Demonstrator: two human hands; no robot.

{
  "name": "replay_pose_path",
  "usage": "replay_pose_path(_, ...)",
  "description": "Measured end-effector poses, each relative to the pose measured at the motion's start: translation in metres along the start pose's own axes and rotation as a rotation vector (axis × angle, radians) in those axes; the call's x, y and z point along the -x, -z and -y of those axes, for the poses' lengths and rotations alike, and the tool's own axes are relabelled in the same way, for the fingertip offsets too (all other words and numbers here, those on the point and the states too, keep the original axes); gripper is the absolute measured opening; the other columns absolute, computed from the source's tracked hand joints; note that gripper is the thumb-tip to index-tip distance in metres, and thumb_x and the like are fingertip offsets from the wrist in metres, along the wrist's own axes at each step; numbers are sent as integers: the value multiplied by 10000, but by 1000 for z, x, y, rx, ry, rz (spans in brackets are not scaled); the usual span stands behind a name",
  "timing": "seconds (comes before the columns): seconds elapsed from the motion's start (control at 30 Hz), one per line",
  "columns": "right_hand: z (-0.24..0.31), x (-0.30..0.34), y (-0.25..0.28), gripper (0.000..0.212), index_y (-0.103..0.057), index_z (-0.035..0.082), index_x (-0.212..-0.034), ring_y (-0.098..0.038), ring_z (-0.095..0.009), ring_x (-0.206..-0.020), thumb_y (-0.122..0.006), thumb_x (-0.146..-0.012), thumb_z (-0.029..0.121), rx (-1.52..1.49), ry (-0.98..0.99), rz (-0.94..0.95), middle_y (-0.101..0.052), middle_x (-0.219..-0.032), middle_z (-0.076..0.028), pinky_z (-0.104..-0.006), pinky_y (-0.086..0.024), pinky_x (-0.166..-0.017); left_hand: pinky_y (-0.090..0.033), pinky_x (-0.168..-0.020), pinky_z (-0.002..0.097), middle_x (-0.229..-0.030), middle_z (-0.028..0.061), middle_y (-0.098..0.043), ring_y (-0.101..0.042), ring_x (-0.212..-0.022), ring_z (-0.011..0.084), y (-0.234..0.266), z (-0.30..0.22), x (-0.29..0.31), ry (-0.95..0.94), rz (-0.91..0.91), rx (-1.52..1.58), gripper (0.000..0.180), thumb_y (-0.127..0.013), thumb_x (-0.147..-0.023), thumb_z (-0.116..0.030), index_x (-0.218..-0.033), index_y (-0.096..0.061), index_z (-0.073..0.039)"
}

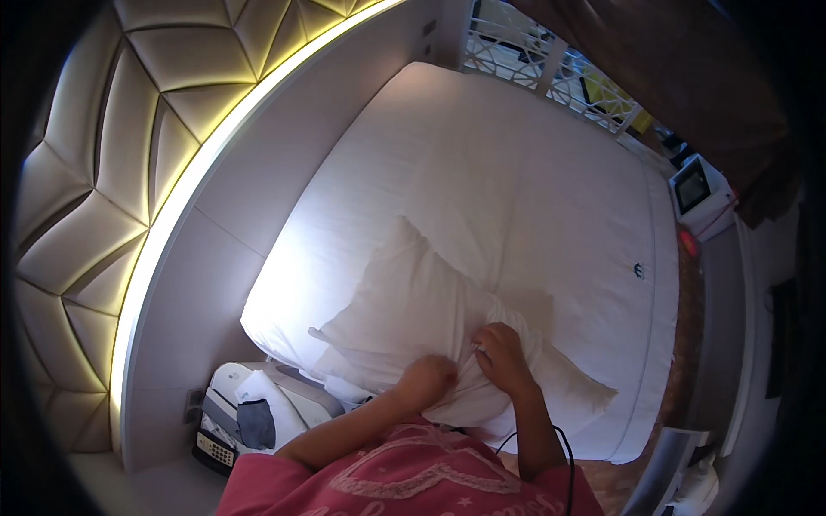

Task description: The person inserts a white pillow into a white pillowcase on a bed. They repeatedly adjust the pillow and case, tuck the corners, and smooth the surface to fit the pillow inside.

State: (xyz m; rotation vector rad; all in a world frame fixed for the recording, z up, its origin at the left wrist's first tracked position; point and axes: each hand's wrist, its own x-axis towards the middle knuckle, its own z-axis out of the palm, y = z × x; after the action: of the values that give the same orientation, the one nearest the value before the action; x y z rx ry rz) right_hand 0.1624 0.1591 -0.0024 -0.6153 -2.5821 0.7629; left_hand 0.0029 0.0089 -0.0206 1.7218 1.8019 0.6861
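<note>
A white pillow [391,297] in its pillowcase lies at the near side of the bed, one corner pointing away from me. The loose, wrinkled end of the pillowcase [465,396] bunches up close to my body. My right hand [502,354] pinches a fold of this cloth between thumb and fingers. Just left of it, my left hand [426,383] is curled closed against the same pillowcase, its fingertips slightly blurred. Another white pillow [578,391] lies flat to the right, partly covered by the bunched cloth.
White bedding [551,189] covers the large bed. A padded, lit wall panel [112,163] runs along the left. A bedside unit [301,400] with a remote-like keypad [215,449] stands near left. A lattice screen [551,73] and a white box [701,198] are beyond the bed.
</note>
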Motion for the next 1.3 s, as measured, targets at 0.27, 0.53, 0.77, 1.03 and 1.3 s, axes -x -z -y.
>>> replay_pose_path(0.27,2,16,-22,85,-593,50,-817,-572,-369,-881,-667,-778,39,63,-81,-64,-602,-850,-142,-495,-445,-845,-484,-907,411,-1083,186,-644,-613,-1028,339,119,46,-79,42,-997,-84,325,-757,-861,-111,-1141,-630,-4)
replay_pose_path(0.53,33,-30,-31,257,-630,51,-955,-582,-363,-931,-755,-834,240,-33,-126,-286,-633,-947,-136,-511,-419,-867,-521,-847,320,-1057,125,-698,-652,-951,185,136,79,-124,472,-581,643,464,-705,-948,-346,-1175,-648,55)
replay_pose_path(0.77,51,-58,-48,168,-622,86,-874,-567,-319,-910,-715,-865,225,161,-367,-177,-617,-883,-85,-495,-338,-883,-419,-564,271,-740,-20,-597,-513,-637,76,150,71,-115,546,-489,958,280,-720,-913,-273,-897,-697,6)
replay_pose_path(1.03,59,-4,-16,102,-634,107,-852,-568,-293,-952,-670,-891,194,209,-275,-102,-623,-875,-52,-494,-317,-919,-428,-590,267,-753,-25,-573,-495,-644,75,161,72,-96,528,-515,943,258,-715,-932,-245,-833,-647,-17)
replay_pose_path(1.3,51,23,10,101,-656,94,-942,-568,-309,-1001,-647,-919,192,118,-313,-222,-659,-972,-63,-492,-312,-962,-451,-735,259,-885,-8,-573,-537,-815,83,160,39,-73,88,-493,777,125,-665,-976,-143,-943,-648,-23)
